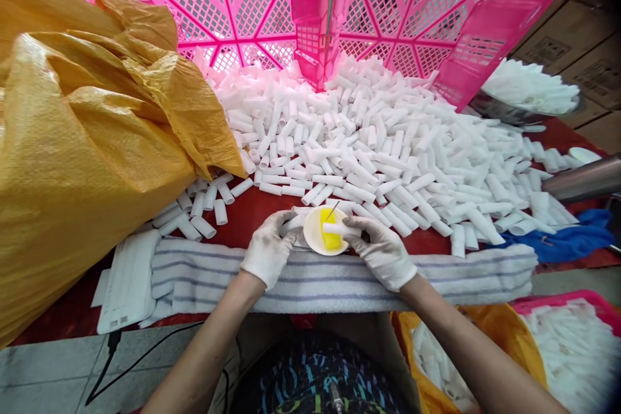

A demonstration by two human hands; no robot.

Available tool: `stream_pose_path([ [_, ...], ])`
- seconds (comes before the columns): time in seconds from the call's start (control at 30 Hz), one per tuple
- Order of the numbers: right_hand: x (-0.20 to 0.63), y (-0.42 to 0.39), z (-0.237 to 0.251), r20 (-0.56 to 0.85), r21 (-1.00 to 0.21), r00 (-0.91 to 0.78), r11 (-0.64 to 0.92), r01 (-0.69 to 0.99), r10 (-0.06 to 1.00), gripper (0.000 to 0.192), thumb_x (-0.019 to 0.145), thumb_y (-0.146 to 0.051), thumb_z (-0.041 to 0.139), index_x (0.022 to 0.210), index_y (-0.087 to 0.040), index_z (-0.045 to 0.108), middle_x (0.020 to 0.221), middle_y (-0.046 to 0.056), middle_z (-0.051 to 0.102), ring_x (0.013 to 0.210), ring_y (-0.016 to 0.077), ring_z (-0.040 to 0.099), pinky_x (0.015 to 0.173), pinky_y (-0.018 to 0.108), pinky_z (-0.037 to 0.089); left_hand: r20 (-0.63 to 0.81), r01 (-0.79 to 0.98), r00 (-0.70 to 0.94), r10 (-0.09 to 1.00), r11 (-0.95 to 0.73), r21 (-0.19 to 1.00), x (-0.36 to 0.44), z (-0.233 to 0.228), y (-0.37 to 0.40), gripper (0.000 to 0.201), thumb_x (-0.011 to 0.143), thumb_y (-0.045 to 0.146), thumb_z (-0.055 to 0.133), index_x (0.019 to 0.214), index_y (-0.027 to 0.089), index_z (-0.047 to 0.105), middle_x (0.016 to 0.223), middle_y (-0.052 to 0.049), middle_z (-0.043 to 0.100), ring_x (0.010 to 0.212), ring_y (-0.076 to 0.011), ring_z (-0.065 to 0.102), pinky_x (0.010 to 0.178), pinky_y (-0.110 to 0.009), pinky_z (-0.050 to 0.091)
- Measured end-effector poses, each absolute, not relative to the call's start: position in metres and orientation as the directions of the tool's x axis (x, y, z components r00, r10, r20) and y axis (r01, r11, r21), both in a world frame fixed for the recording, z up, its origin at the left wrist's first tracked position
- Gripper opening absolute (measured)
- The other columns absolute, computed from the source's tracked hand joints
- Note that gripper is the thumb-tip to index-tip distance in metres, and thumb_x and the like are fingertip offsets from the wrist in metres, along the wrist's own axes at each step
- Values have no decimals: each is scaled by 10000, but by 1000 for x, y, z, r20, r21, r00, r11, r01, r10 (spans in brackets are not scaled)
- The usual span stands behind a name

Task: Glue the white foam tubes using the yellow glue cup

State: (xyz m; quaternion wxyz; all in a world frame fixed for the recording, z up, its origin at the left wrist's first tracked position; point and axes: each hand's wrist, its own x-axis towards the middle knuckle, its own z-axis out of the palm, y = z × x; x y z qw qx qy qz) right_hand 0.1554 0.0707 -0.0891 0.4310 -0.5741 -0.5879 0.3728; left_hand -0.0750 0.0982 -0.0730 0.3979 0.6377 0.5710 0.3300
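White tube (334, 229) lies crosswise at lower centre of the frame, long axis left to right, over the small dish (314, 240) of yellow stuff; my right hand (383, 252) pinches its right end, fingers closed on it. My left hand (268, 247), gloved too, curls closed around another white piece (292, 224) at the dish's left edge, just beside the tube. Behind both, the heap of tubes (388, 149) fills the middle of the red surface (252, 204).

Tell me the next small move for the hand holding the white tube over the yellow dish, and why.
Probably lower the tube so its end dips into the yellow paste. The right hand holds it lying just above the small dish, which the left hand steadies at the rim; a thin stick stands in the paste.
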Motion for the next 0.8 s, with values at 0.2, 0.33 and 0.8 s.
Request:
stream_pose_path([
  [0.2,154,65,-79,91,-948,1,86,305,996,253,794,-399,636,943,-197,665,965,58,666,900,189,645,877,358,542,-86,310,113,990,47,950,-71,-70,95,355,822,354,574,1131,182,556,1162,-67,619,1073,-178,584,977,-314,446],
  [0.33,155,61,-81,104,-938,3,97,334,995,308,769,-381,663,1020,-203,661,1011,63,668,943,197,643,882,354,544,-126,218,78,989,106,970,-65,-65,93,347,807,352,587,1103,177,541,1134,-65,629,1043,-170,598,961,-310,455],
  [0.8,156,47,-59,-39,-997,220,-53,57,975,308,700,-403,700,890,-182,602,841,22,611,651,94,553,540,196,444,-122,237,175,977,79,968,-55,-60,83,323,764,360,638,1024,174,587,1028,-37,664,959,-164,623,892,-300,487],
])
